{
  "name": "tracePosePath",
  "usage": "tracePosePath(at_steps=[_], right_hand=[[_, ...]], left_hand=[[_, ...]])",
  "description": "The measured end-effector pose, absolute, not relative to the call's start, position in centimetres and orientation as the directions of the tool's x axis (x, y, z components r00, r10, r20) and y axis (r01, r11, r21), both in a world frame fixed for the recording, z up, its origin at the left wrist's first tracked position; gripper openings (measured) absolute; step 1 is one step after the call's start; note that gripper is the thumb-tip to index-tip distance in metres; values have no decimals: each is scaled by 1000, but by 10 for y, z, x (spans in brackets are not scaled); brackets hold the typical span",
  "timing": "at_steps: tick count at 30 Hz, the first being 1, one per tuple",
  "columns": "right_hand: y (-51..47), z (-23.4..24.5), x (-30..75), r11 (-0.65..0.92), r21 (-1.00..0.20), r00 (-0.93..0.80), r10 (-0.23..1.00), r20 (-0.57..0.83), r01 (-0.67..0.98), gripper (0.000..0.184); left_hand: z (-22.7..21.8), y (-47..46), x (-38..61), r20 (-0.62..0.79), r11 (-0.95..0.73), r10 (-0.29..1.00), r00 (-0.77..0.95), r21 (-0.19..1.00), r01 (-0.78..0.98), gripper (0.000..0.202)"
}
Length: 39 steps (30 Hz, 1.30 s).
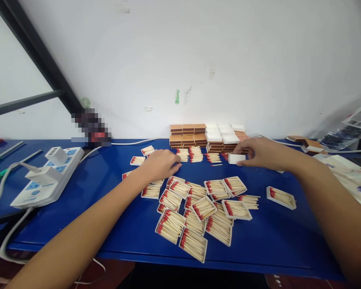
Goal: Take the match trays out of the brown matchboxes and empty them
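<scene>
My right hand (252, 152) pinches a white matchbox tray (236, 159), held on its side against the table by the loose matches (213, 157); its inside is turned from view. My left hand (165, 163) is closed, fingers curled down beside another pile of loose matches (182, 155). What its fingertips hold, if anything, is hidden. Between my forearms lie several trays filled with red-tipped matches (204, 208), some overlapping. One filled tray (281, 197) sits apart at the right.
Against the wall stand stacked brown matchbox sleeves (187, 136) and white trays (227, 134). A power strip (49, 176) with white cables is at the left, near green-handled tools (1, 176). Brown sleeves (311, 145) and plastic bags (345, 134) lie at the right.
</scene>
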State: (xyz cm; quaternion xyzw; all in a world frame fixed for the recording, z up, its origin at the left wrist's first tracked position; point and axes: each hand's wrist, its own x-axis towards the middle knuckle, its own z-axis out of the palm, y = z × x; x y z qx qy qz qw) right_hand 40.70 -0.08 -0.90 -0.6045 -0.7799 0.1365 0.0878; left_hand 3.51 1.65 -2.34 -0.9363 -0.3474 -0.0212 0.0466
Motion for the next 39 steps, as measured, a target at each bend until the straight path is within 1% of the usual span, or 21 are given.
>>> tracePosePath(at_steps=[3, 9, 13, 18, 23, 28, 29, 31, 33, 35, 37, 39], right_hand=[[0, -11, 406, 240, -293, -263, 964, -43, 925, 28], [-1, -12, 401, 217, -306, -254, 963, -85, 927, 33], [-1, -11, 399, 230, -278, -259, 963, -71, 933, 32], [-5, -9, 400, 268, -288, -299, 952, -69, 919, 33], [-11, -2, 397, 238, -291, -275, 957, -91, 927, 39], [-21, 13, 397, 168, -320, -211, 972, -103, 932, 52], [-24, 17, 398, 153, -331, -204, 971, -124, 931, 52], [-30, 22, 402, 147, -364, -236, 948, -214, 920, 49], [-35, 25, 404, 159, -416, -313, 889, -334, 895, 40], [-38, 26, 404, 158, -470, -379, 823, -423, 868, 33], [-38, 26, 403, 150, -501, -405, 795, -451, 852, 30], [-36, 25, 401, 154, -506, -407, 801, -439, 848, 34]], left_hand=[[-22, 16, 35, 68, -754, 649, 758, -73, 653, 30], [-21, 15, 36, 63, -754, 650, 757, -76, 653, 30], [-22, 15, 36, 64, -749, 653, 754, -89, 656, 30], [-21, 16, 36, 66, -751, 651, 756, -87, 654, 30], [-21, 15, 37, 63, -750, 652, 755, -87, 655, 29], [-22, 15, 36, 68, -748, 653, 755, -99, 656, 28], [-22, 16, 36, 70, -748, 652, 755, -101, 656, 28], [-23, 16, 36, 72, -749, 651, 756, -103, 654, 28], [-23, 16, 36, 71, -751, 649, 758, -104, 653, 28], [-24, 16, 35, 70, -750, 649, 758, -105, 652, 28], [-23, 16, 35, 72, -750, 649, 757, -104, 653, 28], [-24, 17, 36, 73, -752, 648, 759, -99, 652, 29]])
